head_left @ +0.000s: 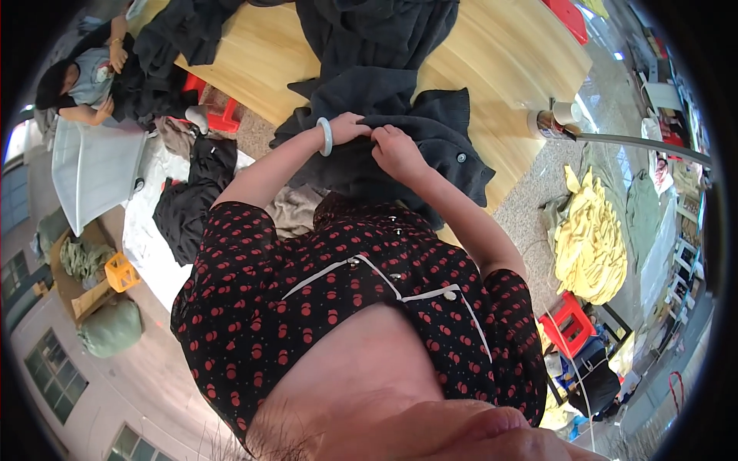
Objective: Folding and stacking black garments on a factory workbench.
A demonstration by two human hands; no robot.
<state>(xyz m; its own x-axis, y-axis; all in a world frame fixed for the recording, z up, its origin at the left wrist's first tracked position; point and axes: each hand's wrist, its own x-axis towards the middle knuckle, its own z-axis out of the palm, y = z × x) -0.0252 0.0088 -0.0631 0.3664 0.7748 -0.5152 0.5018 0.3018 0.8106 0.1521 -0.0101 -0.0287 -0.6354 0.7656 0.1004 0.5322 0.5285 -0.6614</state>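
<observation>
At the near side of the pale wood-grained table (515,84), just beyond the black shirt with red dots (346,276), I watch two bare hands meet over a soft charcoal fabric garment (346,173), bunched across the table's edge. The left hand (347,129), a pale smooth bangle (325,137) at its wrist, has its fingers drawn narrow on a fold; the right hand (398,152), just beside it, seems to pinch the same fold, though the fingertips are partly hidden from me. To do this well, I would keep both pinches light, ease the cloth flat outward from between the fingers, and let the table bear the weight so the overhang doesn't drag. I'd also mind the small round pale button (461,157) right of the hands; it could snag. I can read no brand, label or writing on the garment. Farther up the table lies more rumpled charcoal cloth (377,31), and off its right side a crumpled yellow fabric heap (592,246), neither showing me any legible marking.
</observation>
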